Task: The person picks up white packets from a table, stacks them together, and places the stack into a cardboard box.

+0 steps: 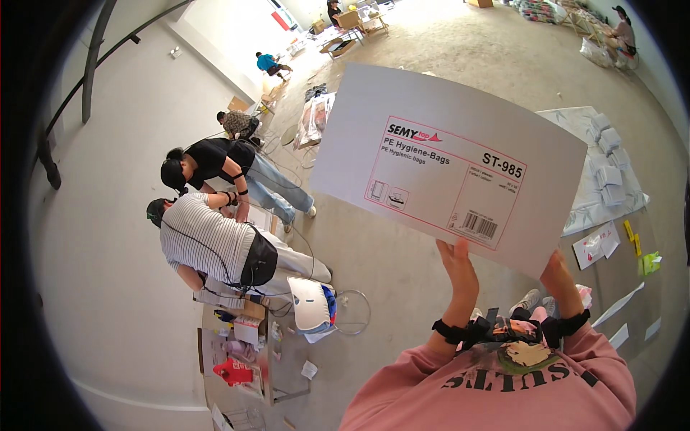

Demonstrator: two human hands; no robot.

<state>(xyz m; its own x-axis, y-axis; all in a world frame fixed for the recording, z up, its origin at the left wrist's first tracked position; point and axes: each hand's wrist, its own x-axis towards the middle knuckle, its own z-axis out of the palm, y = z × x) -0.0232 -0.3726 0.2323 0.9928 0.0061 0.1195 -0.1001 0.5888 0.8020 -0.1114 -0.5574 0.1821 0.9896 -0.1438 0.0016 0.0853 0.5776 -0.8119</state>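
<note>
A large white cardboard panel (pixel 431 208) is held up in front of me, tilted, with a red-outlined printed area and a barcode on its face. Whether it is a flat sheet or the side of a carton cannot be told. At its lower edge, my left hand (pixel 457 263) grips it with the fingers partly hidden behind. Further right along the same edge, my right hand (pixel 558 276) holds the corner, its fingers mostly covered by the panel. Black bands circle both my wrists.
At left, two people (pixel 215 244) bend over a table near a white chair (pixel 309 305). A cluttered table (pixel 266 366) stands at lower left. To the right, white packets (pixel 611 172) lie on a patterned sheet (pixel 575 223); papers (pixel 596 244) lie nearby. Cables cross the floor.
</note>
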